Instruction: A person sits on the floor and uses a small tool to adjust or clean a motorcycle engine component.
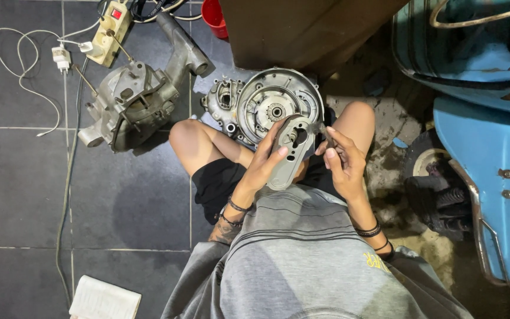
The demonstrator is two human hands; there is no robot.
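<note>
Head view: left hand (265, 158) holds grey metal cover (288, 155) (right hand (342, 162) alongside).

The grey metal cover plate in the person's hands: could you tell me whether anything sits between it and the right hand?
Nothing visible does. The left hand holds the cover plate along its left edge, and the right hand is right beside its right edge, holding a small dark piece; whether that touches the plate cannot be told.
</note>
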